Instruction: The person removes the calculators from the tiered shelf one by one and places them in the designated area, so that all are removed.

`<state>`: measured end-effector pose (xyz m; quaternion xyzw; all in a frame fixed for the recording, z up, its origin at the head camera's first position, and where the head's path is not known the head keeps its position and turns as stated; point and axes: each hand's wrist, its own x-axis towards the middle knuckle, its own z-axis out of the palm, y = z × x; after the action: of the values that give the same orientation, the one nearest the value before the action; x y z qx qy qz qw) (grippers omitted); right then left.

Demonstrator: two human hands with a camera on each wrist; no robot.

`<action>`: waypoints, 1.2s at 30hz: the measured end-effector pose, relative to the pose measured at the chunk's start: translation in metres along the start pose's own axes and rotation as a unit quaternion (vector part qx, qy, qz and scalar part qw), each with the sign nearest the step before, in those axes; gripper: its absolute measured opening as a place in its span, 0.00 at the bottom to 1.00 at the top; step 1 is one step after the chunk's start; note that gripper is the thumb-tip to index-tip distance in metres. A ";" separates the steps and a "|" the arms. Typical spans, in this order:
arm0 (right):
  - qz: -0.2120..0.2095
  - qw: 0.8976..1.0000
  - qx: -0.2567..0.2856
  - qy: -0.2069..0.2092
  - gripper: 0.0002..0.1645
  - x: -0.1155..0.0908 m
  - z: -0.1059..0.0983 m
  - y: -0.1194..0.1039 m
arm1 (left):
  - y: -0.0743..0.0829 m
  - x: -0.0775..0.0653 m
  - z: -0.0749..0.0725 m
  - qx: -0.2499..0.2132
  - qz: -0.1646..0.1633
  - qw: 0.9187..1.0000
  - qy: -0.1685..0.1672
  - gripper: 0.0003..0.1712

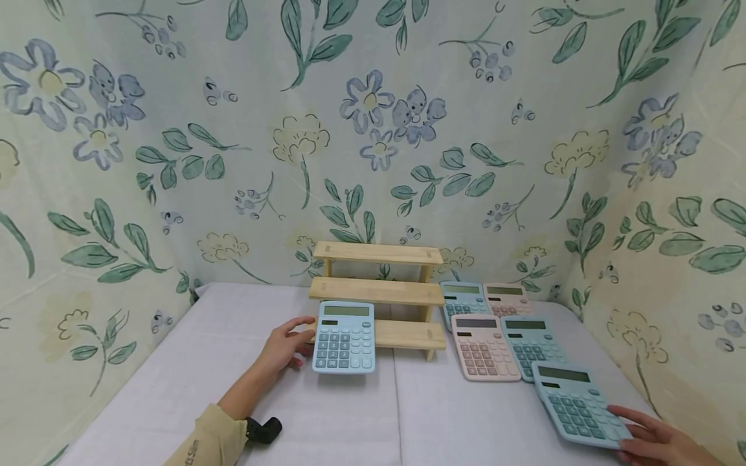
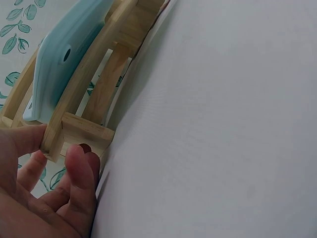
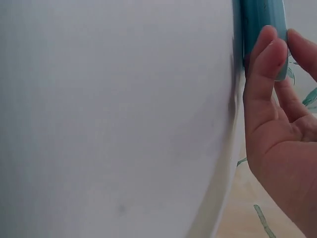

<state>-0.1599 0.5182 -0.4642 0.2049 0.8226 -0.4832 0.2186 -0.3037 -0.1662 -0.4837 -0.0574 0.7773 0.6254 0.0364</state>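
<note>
A blue calculator (image 1: pixel 344 338) stands tilted back on the lowest step of a small wooden stepped stand (image 1: pixel 375 290), its keys facing me. At the left end of that step is my left hand (image 1: pixel 284 349). Seen from the left wrist, the left hand (image 2: pixel 54 193) grips the step's end, with fingers above and below the wood, beside the calculator's lower edge. Far to the right, my right hand (image 1: pixel 658 437) holds another blue calculator (image 1: pixel 581 404) by its near right corner. The right wrist view has the fingers (image 3: pixel 267 64) on both faces of this calculator.
Right of the stand lie two pink calculators (image 1: pixel 486 349) (image 1: pixel 506 299) and two more blue calculators (image 1: pixel 530 346) (image 1: pixel 462 299), close together. A white cloth (image 1: pixel 454 414) covers the table. Flower-patterned curtains (image 1: pixel 373 194) rise behind and at both sides.
</note>
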 end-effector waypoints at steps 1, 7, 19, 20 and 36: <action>0.002 1.000 -0.002 0.006 0.57 0.001 0.001 0.000 | 0.000 0.000 0.000 0.000 0.000 1.000 0.000 0.23; -0.005 0.999 -0.036 0.020 0.60 0.006 0.002 0.003 | 0.000 0.000 0.000 0.001 -0.001 1.000 -0.001 0.24; -0.018 0.998 -0.062 0.018 0.58 0.002 0.004 -0.003 | -0.001 0.001 0.000 0.001 -0.001 1.000 0.001 0.23; -0.019 0.997 -0.066 0.019 0.58 0.003 0.004 -0.002 | -0.001 0.001 0.000 0.000 0.000 1.000 0.001 0.23; -0.013 0.994 -0.103 0.039 0.69 0.015 0.001 0.006 | 0.000 0.000 0.001 0.001 -0.002 1.000 0.002 0.23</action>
<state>-0.1682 0.5221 -0.4773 0.1894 0.8783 -0.3906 0.2001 -0.3036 -0.1654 -0.4839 -0.0607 0.7779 0.6244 0.0360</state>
